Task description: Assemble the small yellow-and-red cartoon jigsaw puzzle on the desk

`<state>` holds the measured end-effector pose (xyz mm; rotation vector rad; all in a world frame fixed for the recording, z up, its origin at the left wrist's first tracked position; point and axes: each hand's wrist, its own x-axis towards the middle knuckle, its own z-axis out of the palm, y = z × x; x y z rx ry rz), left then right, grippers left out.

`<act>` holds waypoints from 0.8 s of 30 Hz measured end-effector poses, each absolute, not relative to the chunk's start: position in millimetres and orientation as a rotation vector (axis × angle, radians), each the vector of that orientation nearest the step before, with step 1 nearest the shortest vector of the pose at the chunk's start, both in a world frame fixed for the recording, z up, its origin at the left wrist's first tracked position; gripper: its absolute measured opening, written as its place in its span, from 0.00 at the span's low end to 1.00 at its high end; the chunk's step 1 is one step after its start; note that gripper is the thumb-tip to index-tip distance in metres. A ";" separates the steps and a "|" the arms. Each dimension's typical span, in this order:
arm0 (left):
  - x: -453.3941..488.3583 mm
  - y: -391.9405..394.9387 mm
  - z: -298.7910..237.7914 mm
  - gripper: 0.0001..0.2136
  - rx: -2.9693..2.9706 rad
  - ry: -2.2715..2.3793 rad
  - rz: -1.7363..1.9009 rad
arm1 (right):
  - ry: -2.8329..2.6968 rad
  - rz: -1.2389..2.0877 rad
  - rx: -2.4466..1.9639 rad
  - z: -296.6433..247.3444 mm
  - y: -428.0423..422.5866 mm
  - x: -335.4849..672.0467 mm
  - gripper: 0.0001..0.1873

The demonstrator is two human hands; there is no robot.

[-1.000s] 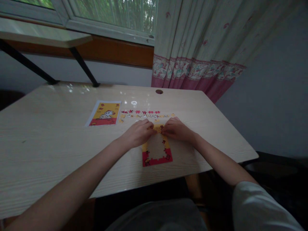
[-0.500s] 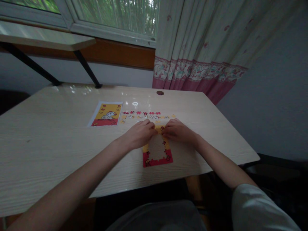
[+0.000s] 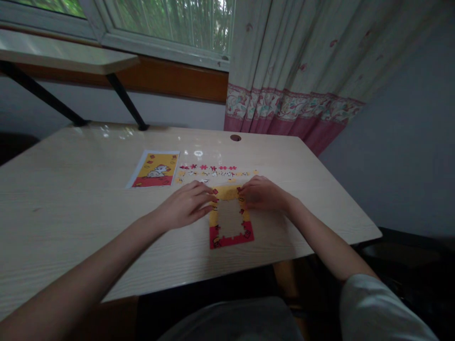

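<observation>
A jigsaw puzzle frame (image 3: 230, 239), yellow at the top and red at the bottom with an unfilled middle, lies on the light wooden table (image 3: 71, 227). My left hand (image 3: 185, 206) rests flat at its left edge, fingers spread and touching the border. At the frame's upper right corner sits my right hand (image 3: 261, 193), with curled fingers pressing on the border. Several loose puzzle pieces (image 3: 213, 171) lie in rows just beyond the frame.
A reference picture card (image 3: 153, 169) with a yellow and red cartoon lies left of the loose pieces. A round cable hole (image 3: 235, 138) marks the table's far side. A window, a shelf on black brackets (image 3: 64, 57) and a floral curtain (image 3: 291, 76) stand behind.
My left hand has drawn back from the frame's top edge to its left side and opened out. The top yellow border now shows. My right hand has shifted slightly to the right.
</observation>
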<state>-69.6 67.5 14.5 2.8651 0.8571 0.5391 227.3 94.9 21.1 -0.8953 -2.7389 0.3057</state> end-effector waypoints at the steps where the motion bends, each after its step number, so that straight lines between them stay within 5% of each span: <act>1: -70.0 65.9 13.8 0.13 2.848 0.843 0.551 | -2.739 0.318 -0.891 22.2 93.6 226.3 0.17; 24: -69.7 63.9 7.5 0.15 2.835 0.870 0.514 | -2.731 0.414 -0.858 21.2 92.5 226.8 0.15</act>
